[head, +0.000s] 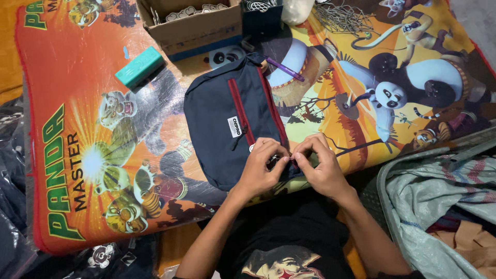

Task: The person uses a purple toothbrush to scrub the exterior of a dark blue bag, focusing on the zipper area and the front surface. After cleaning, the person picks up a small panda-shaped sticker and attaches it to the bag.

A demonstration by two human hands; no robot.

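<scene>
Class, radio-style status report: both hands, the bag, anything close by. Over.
Left hand and right hand pinching together at near edge of navy bag. Bag flat on cartoon mat. Purple pen and cardboard box beyond, apart.

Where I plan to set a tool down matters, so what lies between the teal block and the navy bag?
In the head view, only bare printed mat lies between the teal block and the navy bag; the cardboard box sits farther back.

Even, fairly bright light falls from above, with soft glare on the glossy cartoon mat (93, 155) and the plastic wrapping (13, 129). Shadows are faint. The corners darken slightly, and the hands look a little blurred.
</scene>
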